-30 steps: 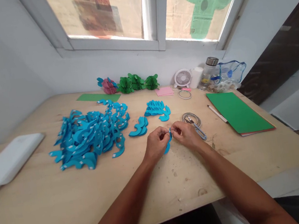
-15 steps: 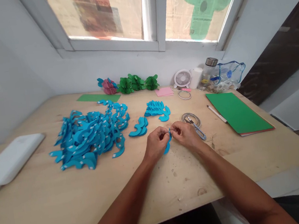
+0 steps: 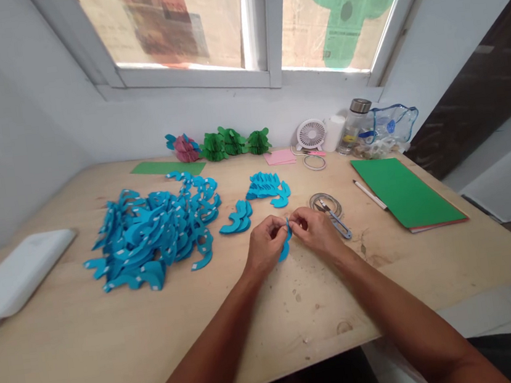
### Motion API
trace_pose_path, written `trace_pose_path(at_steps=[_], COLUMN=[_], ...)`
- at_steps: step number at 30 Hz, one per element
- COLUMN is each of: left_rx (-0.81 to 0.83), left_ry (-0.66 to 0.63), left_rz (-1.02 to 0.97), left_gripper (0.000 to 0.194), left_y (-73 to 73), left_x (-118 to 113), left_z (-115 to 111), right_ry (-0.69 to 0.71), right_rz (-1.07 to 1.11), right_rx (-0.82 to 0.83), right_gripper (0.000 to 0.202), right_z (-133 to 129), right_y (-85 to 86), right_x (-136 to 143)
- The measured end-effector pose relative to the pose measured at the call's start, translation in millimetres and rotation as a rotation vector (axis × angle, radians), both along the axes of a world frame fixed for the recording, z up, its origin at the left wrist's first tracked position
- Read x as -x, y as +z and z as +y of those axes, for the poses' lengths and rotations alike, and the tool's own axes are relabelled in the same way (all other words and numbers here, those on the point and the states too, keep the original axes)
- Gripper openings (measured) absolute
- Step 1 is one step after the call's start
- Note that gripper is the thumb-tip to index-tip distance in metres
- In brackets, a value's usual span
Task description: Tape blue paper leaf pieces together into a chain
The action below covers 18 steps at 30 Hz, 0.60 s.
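Observation:
Between both hands is a curved blue paper piece [image 3: 284,251], its upper end pinched and its lower part hanging below the fingers. My left hand [image 3: 268,242] is closed on it from the left. From the right, the fingertips of my right hand [image 3: 311,228] pinch the same end. Left of the hands lies a small stack of blue paper pieces [image 3: 238,217]. Farther back is a fanned group of blue paper pieces [image 3: 264,185]. A large heap of blue paper pieces [image 3: 149,235] with small white squares covers the table's left part.
A utility knife [image 3: 337,219] and a tape roll [image 3: 318,201] lie just right of my right hand. Beyond them are a white pen [image 3: 369,194] and green sheets [image 3: 404,192]. A fan [image 3: 311,135], a bottle [image 3: 354,124] and green paper balls [image 3: 232,140] line the wall. A white device [image 3: 23,273] sits far left.
Almost nothing differs. Both hands stay pinched on the blue paper piece, and the view has shifted very slightly.

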<state>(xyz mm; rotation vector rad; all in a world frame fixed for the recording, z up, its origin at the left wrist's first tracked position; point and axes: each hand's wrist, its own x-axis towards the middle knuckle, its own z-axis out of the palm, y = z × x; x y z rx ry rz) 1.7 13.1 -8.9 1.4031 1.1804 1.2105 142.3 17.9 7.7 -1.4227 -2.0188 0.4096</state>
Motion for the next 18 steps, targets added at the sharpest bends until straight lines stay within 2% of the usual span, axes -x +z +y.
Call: trace_pose_path(at_steps=[3, 7, 12, 18], left_rx=[0.006, 0.039, 0.020, 0.048], left_ry=[0.008, 0.022, 0.013, 0.067], left_rz=[-0.001, -0.027, -0.049, -0.009], left_gripper=[0.008, 0.011, 0.010, 0.013], left_y=[0.4, 3.6, 7.7, 8.1], left_x=[0.7, 0.3, -1.3, -1.1], left_z=[-0.1, -2.4, -4.4, -4.1], right_ry=[-0.021, -0.061, 0.090, 0.048], right_rz=[0.015, 0.118, 0.384, 0.471], right_rx=[0.015, 0.063, 0.242, 0.265], right_gripper=[0.010, 0.028, 0.023, 0.018], right_z=[-0.5, 1.6, 4.8, 7.1], right_y=[-0.8, -2.8, -3.5, -9.0], right_x=[0.8, -1.4, -0.5, 0.9])
